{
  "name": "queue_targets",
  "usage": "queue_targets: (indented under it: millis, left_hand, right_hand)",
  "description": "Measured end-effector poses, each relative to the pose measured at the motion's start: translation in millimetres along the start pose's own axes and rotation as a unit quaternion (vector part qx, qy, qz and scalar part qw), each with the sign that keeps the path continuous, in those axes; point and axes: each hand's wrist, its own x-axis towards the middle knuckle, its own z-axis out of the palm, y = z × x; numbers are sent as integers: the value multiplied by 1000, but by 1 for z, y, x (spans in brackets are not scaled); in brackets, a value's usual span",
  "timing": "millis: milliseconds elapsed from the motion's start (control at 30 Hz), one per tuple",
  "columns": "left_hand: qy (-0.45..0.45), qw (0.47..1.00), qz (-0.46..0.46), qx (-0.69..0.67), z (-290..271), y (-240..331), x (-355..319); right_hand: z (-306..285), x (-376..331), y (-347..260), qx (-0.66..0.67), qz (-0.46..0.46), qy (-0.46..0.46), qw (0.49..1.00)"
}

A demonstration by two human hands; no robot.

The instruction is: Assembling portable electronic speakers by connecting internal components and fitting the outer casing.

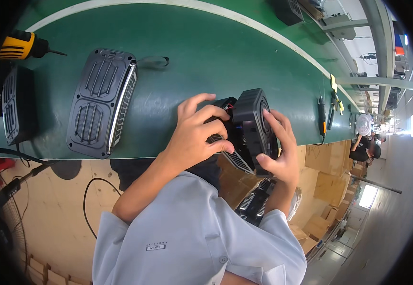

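Above the near edge of the green table, both hands hold a black portable speaker whose casing stands apart in two pieces. My left hand (199, 130) has its fingers bent around the housing half (239, 160), which has a silver lattice strip; a bit of red shows inside the gap. With thumb and fingers, my right hand (282, 149) grips the black speaker panel (248, 114), tilted upright, with a round driver on its outer side. To the left lies a closed black speaker (91, 102) with two barred grilles and a wrist strap (154, 60).
A yellow and black power screwdriver (21, 46) lies at the far left, near another black speaker (19, 104). Hand tools (322, 118) rest at the table's right end. Cardboard boxes (330, 161) stand below at right. Another person (367, 148) is in the distance.
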Motion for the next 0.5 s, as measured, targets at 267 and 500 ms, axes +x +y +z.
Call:
queue_targets:
  millis: [267, 500]
  left_hand:
    - [7, 989, -97, -116, 7, -17, -7]
    - [12, 989, -91, -118, 8, -21, -6]
  right_hand:
    - [8, 1, -5, -20, 13, -1, 1000]
    - [9, 2, -6, -63, 14, -32, 997]
